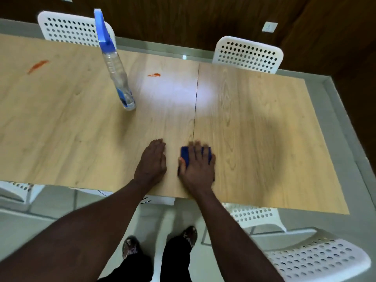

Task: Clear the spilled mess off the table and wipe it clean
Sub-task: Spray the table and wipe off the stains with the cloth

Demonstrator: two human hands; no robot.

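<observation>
My right hand [198,165] presses flat on a blue cloth [185,156] near the front edge of the light wooden table [264,139], fingers spread over it; the hand is motion-blurred. Just left of it, my left hand [153,161] rests flat on the bare wood with straight fingers. A clear spray bottle [118,78] with a blue trigger head stands further back on the left. Two orange-red smears mark the table: a small one [154,75] behind the hands and a longer one [37,66] at the far left.
White perforated chairs stand behind the table [67,29] [247,53], and on my side at right [317,259] [256,216] and left [14,190]. A seam [195,108] splits the tabletop. The table's right edge ends near a grey ledge [335,110]. My feet stand on pale floor tiles.
</observation>
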